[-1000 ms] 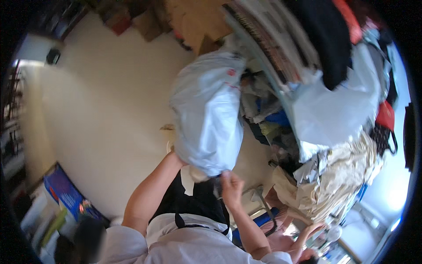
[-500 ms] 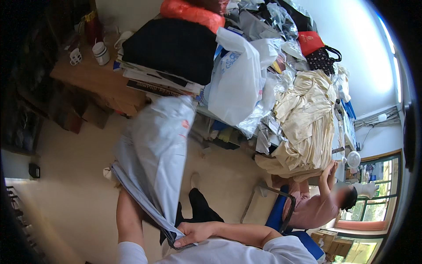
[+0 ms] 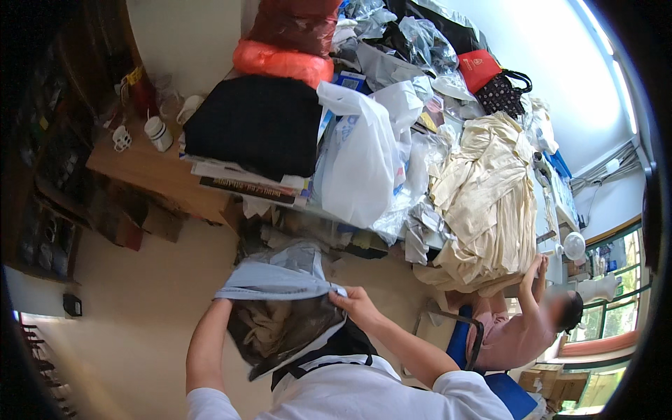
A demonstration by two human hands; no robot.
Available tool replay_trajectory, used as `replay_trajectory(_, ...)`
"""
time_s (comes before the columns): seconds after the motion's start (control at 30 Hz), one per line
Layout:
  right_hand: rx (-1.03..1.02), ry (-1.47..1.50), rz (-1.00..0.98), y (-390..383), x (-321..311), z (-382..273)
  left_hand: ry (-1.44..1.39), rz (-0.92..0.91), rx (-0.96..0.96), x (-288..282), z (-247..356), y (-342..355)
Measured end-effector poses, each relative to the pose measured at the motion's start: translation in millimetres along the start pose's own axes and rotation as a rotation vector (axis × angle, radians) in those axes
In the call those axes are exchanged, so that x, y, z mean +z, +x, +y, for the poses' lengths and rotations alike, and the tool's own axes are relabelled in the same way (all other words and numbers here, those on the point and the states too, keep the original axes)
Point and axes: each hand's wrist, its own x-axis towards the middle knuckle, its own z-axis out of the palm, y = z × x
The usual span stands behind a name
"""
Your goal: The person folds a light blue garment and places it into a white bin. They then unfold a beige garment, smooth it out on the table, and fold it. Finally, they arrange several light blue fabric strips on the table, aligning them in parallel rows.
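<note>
A grey plastic bag (image 3: 280, 285) hangs in front of my body, its mouth turned toward me. Crumpled beige cloth (image 3: 269, 327) shows inside against the dark lining. On the bag's right side, my right hand (image 3: 353, 305) pinches the rim between thumb and fingers. My left hand (image 3: 222, 308) reaches to the left side of the rim; the plastic covers its fingers, so their grip is hidden.
Ahead, a table carries a black cushion-like bundle (image 3: 255, 126), a white plastic bag (image 3: 360, 161) and heaped cream cloth (image 3: 486, 203). A co-worker in pink (image 3: 507, 329) sits at the right by a chair (image 3: 458, 339). A wooden desk (image 3: 154, 175) stands far left.
The grey bag has come down and its mouth has tilted open toward me, showing the cloth inside. My right hand has moved up and right along with the rim.
</note>
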Motion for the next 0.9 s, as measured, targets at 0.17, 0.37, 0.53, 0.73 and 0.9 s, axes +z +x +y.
replay_trajectory(0.17, -0.204, -0.401, 0.178, 47, -79, -65, 0.87, 0.016, -0.152, 37, 61, 54)
replay_trajectory(0.37, -0.932, -0.808, 0.371, 161, -205, -338, 0.34, 0.369, -0.289, 100, 68, 79)
replay_trajectory(0.53, -1.082, -0.967, 0.577, 333, -273, -544, 0.401, 0.191, -0.224, 198, 114, 69)
replay_trajectory(0.73, -0.684, -1.554, 0.448, 538, -352, -591, -0.175, 0.202, -0.006, 239, 164, 67)
replay_trajectory(0.9, -0.695, -1.969, 0.546, 552, -391, -552, -0.314, 0.304, -0.245, 230, 273, 79)
